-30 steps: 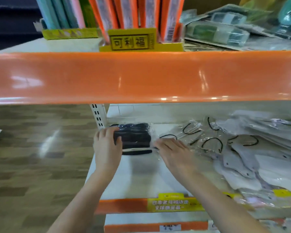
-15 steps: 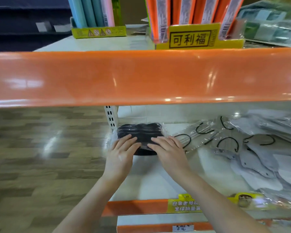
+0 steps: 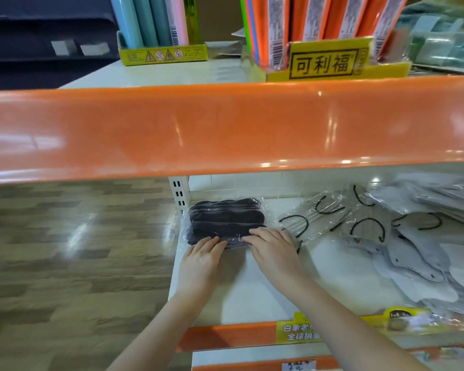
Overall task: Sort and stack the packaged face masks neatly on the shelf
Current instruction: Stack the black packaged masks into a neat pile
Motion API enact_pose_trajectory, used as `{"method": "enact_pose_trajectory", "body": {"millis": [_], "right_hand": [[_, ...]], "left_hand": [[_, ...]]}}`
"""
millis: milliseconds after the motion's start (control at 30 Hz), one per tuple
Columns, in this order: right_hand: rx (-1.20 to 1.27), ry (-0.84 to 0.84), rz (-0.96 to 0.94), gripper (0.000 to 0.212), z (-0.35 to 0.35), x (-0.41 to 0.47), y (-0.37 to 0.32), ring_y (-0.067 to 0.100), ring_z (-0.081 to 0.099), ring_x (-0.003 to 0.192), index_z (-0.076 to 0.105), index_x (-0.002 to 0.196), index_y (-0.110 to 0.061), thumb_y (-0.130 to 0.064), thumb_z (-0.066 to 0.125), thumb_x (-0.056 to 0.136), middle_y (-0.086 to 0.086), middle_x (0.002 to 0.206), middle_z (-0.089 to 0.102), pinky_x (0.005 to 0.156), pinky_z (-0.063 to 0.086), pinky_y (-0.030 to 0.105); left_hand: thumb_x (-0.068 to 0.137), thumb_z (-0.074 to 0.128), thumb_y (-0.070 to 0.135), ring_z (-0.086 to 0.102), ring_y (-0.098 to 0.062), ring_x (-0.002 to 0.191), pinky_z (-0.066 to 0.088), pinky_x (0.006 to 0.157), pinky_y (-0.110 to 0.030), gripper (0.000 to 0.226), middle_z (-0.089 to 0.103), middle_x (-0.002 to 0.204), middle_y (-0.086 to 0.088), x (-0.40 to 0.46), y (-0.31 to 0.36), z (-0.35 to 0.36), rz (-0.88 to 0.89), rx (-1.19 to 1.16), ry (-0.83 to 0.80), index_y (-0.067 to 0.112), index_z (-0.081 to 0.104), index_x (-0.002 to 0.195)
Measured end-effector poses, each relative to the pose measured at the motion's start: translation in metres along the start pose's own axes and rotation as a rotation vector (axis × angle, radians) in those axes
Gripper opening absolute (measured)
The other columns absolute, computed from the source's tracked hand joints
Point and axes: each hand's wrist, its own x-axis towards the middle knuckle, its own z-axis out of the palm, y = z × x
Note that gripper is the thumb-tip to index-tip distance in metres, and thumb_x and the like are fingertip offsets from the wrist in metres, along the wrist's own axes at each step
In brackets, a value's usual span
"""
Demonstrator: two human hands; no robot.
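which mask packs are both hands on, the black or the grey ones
The black mask stack at the shelf's left end; left hand and right hand both rest on its front edge. The grey packs lie untouched to the right.

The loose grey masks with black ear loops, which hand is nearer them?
Right. The right hand lies just beside the grey masks; the left hand is across the black mask pack.

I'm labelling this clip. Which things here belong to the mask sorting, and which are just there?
Job:
black mask stack, under left hand and right hand
loose grey masks
lower shelf

Lying about:
orange packs
pastel packs
yellow label
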Motion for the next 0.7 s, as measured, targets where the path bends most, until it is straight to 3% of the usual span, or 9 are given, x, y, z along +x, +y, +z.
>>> {"method": "enact_pose_trajectory", "body": {"millis": [100,167,300,467,600,633,700], "right_hand": [[-0.050,-0.003,-0.005,0.028,-0.004,0.008,-0.002,0.018,0.066,0.096,0.076,0.089,-0.028,-0.017,0.062,0.067,-0.006,0.100,0.071,0.094,0.032,0.031],[-0.068,-0.025,-0.014,0.032,-0.005,0.011,-0.004,0.019,0.066,0.098,0.076,0.090,-0.028,-0.014,0.062,0.065,-0.004,0.102,0.071,0.096,0.031,0.033],[-0.062,-0.067,0.041,0.041,-0.006,0.014,-0.007,0.021,0.066,0.095,0.075,0.089,-0.026,-0.002,0.074,0.056,-0.002,0.100,0.070,0.094,0.030,0.032],[-0.071,-0.102,0.106,0.049,-0.007,0.017,-0.015,0.017,0.066,0.088,0.075,0.084,-0.028,-0.005,0.085,0.042,-0.005,0.094,0.070,0.088,0.031,0.027],[-0.089,-0.148,0.110,0.034,-0.004,0.012,-0.011,0.015,0.067,0.085,0.074,0.085,-0.025,-0.028,0.087,0.054,-0.005,0.094,0.069,0.084,0.040,0.025],[-0.094,-0.174,0.108,0.033,-0.005,0.009,-0.012,0.017,0.066,0.094,0.073,0.093,-0.023,-0.035,0.083,0.064,-0.003,0.104,0.067,0.086,0.044,0.027],[-0.052,-0.293,0.105,0.045,-0.008,0.003,-0.016,0.021,0.046,0.128,0.058,0.126,-0.019,-0.045,0.058,0.089,0.003,0.140,0.048,0.102,0.037,0.033]], "left_hand": [[0.057,0.077,-0.006,0.070,-0.026,0.094,0.056,0.075,-0.036,0.046,0.072,0.103,-0.007,0.002,-0.001,0.004,-0.034,0.037,0.004,0.008,0.074,0.100],[0.044,0.087,-0.006,0.070,-0.026,0.095,0.057,0.075,-0.037,0.059,0.072,0.103,-0.008,0.004,-0.001,0.008,-0.078,0.075,-0.053,0.007,0.074,0.100],[0.032,0.090,-0.002,0.071,-0.024,0.091,0.057,0.067,-0.033,0.064,0.073,0.100,-0.008,0.005,0.001,0.016,-0.119,0.116,-0.104,0.007,0.076,0.093],[0.029,0.091,0.000,0.071,-0.026,0.088,0.057,0.064,-0.034,0.064,0.073,0.098,-0.010,0.003,0.002,0.021,-0.149,0.154,-0.096,0.006,0.076,0.090],[0.054,0.089,0.017,0.070,-0.028,0.093,0.056,0.067,-0.036,0.042,0.072,0.102,-0.012,0.007,0.005,0.023,-0.159,0.166,-0.071,0.010,0.076,0.092],[0.068,0.080,0.024,0.069,-0.028,0.094,0.056,0.069,-0.037,0.029,0.072,0.102,-0.012,0.008,0.007,0.023,-0.161,0.168,-0.051,0.010,0.075,0.092],[0.083,0.049,0.035,0.069,-0.030,0.095,0.055,0.072,-0.039,0.038,0.072,0.103,-0.013,0.009,0.011,0.021,-0.204,0.141,-0.089,0.009,0.075,0.092]]}}
